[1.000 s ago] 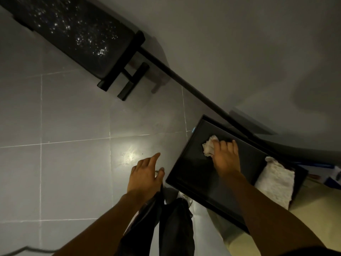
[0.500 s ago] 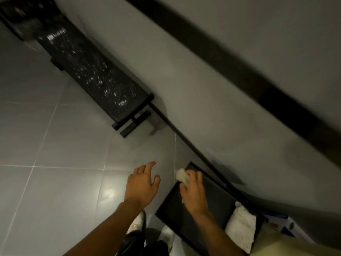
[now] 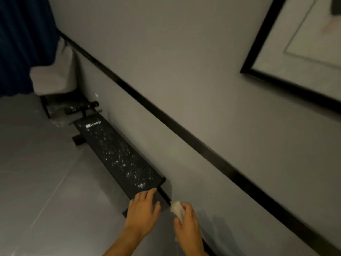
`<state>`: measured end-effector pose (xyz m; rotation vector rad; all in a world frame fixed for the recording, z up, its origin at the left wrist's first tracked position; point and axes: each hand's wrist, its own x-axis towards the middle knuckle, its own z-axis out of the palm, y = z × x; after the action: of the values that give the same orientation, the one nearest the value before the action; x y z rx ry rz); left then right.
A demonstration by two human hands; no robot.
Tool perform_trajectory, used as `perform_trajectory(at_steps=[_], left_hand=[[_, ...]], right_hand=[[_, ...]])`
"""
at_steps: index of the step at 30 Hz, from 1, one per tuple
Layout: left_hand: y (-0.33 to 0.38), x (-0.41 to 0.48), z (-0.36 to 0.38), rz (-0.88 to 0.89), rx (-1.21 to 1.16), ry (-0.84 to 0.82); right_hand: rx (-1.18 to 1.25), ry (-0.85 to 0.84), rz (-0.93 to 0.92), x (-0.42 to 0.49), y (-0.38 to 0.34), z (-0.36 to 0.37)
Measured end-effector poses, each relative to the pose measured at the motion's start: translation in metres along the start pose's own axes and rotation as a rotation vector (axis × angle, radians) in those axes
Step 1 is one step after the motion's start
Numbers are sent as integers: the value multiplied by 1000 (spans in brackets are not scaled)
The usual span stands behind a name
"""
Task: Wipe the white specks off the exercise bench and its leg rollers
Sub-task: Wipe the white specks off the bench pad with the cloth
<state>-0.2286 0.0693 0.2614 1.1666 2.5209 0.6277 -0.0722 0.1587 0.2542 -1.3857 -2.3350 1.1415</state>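
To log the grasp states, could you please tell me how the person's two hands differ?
The left hand is open, fingers straight; the right hand is curled round a white cloth. The left hand overlaps the near end of the speckled bench; the right hand sits beside it, nearer the wall. Both reach forward.

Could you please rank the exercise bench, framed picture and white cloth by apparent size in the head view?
1. framed picture, though cropped at the edge.
2. exercise bench.
3. white cloth, pinched in the right hand, near the camera.
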Motion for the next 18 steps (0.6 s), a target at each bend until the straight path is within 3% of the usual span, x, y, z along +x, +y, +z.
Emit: perform_trajectory(at_steps=[8, 18], left_hand=[[-127, 37, -95, 134, 121, -90], [-208, 173, -125, 283, 331, -239]], right_hand=[[-27, 7, -41, 14, -125, 89], [3, 44, 53, 118, -157, 182]])
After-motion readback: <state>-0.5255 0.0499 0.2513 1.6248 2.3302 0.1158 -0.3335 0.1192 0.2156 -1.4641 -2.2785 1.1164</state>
